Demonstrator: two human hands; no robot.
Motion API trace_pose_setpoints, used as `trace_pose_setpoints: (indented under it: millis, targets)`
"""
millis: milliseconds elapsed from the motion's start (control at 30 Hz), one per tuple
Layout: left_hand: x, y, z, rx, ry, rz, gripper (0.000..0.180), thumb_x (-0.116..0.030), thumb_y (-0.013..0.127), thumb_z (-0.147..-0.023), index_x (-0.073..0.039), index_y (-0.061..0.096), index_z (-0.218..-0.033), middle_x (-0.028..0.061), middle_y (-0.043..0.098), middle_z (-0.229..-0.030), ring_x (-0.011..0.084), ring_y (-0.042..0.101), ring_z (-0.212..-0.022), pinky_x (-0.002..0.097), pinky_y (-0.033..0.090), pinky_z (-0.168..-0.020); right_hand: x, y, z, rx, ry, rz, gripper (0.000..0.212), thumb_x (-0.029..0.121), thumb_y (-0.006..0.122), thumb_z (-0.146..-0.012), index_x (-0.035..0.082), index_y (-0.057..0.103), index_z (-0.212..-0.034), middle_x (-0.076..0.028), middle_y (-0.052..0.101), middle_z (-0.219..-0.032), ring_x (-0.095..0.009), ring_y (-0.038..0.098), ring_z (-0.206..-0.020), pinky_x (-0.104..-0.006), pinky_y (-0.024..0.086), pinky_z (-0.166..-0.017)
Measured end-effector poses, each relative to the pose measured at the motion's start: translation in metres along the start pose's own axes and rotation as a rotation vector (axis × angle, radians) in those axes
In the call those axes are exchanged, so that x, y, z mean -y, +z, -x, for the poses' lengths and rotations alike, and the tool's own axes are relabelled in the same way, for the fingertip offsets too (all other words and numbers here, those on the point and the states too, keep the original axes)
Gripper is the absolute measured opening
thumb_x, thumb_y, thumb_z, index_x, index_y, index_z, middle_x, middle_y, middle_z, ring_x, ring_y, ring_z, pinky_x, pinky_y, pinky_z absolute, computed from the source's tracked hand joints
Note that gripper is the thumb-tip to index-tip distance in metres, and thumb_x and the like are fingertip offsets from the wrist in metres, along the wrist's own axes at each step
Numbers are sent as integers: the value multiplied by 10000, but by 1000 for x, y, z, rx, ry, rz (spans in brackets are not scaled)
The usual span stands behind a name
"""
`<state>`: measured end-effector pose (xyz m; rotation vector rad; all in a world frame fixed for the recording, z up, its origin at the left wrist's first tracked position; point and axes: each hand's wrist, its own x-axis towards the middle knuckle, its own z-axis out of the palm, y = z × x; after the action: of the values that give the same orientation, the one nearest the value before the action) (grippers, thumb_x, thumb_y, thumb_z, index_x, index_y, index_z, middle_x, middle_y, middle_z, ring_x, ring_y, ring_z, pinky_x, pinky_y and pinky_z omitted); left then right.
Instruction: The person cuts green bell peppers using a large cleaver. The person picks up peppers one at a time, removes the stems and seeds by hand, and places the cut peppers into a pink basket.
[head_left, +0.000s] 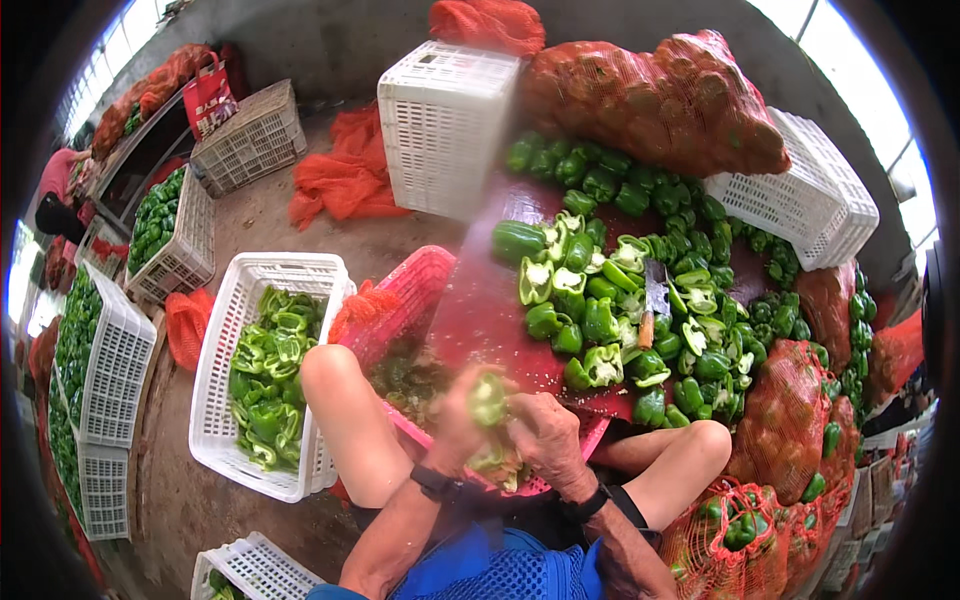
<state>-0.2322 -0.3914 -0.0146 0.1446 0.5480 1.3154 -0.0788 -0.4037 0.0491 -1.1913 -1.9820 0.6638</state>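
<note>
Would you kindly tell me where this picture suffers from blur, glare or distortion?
Head view: the left hand is smeared, the right hand clearer; head view: the upper-right window glares white; head view: fisheye distortion makes the white crate at far left look tilted, and the corners go black.

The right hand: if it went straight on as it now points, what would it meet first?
Probably the pale green cut bell pepper at the left hand; whether the right hand touches it is unclear.
</note>
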Motion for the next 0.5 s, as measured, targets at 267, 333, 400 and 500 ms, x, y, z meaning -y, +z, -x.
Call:
trace_pose_setpoints:
  millis: [267, 333, 400, 500]
  targets:
    - [-11, 1, 22, 89, 447, -1065, 308, -210, 416, -1037, -7, 618, -1150, 85, 665, -1017, 140, 623, -936, 277, 515, -826, 7, 24, -2, 6, 127, -45, 175, 98, 641, -827, 14, 673, -977, -169, 681, -881, -326, 669, -797, -397, 540, -738]
    - [5, -10, 11, 79, 415, -899, 318, -180, 409, -1015, 12, 637, -1128, 109, 667, -1060, 188, 633, -949, 335, 517, -862, -8, 33, 4, 62, 368, -268, 206, 121, 620, -845, -5, 669, -1000, -123, 668, -802, -163, 634, -734, -338, 525, -701]
    - [13, -19, -2, 248, 662, -1108, 288, -94, 476, -895, -11, 693, -1065, 169, 668, -1154, 306, 648, -1040, 374, 521, -927, 7, 24, -1, 21, 397, -410, 195, 121, 620, -873, -21, 683, -990, -95, 673, -814, -134, 616, -764, -309, 517, -681]
    - [36, -26, -9, 331, 722, -1343, 400, -223, 421, -999, -5, 602, -1282, 176, 650, -1231, 295, 636, -1133, 376, 488, -998, 0, 16, 11, -61, 645, -738, 145, 96, 639, -899, -21, 684, -971, -25, 661, -815, -74, 579, -696, -229, 464, -610]
